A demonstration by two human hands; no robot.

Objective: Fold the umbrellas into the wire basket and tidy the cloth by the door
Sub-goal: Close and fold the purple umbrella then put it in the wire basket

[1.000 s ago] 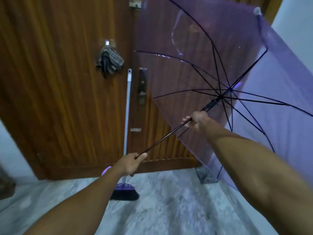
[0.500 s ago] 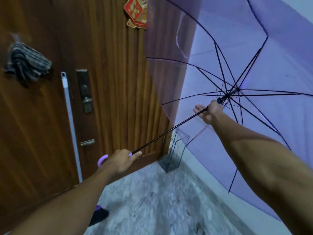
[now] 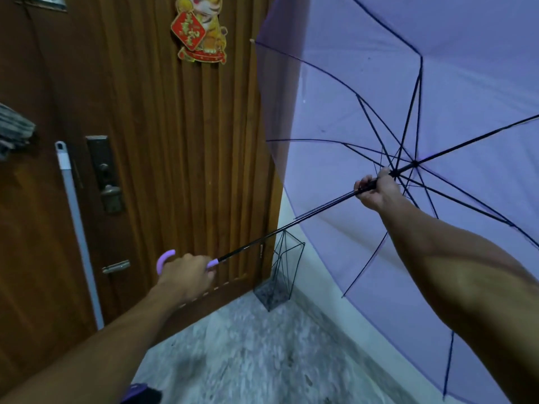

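An open, see-through purple umbrella (image 3: 437, 97) with black ribs fills the right side. My left hand (image 3: 186, 274) is closed on its curved lilac handle, low and left of centre. My right hand (image 3: 376, 189) grips the black shaft just below the hub where the ribs meet. A black wire basket (image 3: 284, 272) stands on the floor in the corner by the door, under the shaft. A striped grey cloth (image 3: 13, 131) hangs on the door at the far left edge, partly cut off.
The brown wooden door (image 3: 180, 141) with a lock plate (image 3: 103, 173) is straight ahead, bearing a red and gold paper ornament (image 3: 201, 33). A grey broom handle (image 3: 77, 223) leans on it. A pale wall is at right, and speckled stone floor (image 3: 248, 354) lies below.
The view has swung right, so the cloth and broom slid left and the basket came into sight. My right hand has slid up the shaft to the hub. The left hand now covers the handle.
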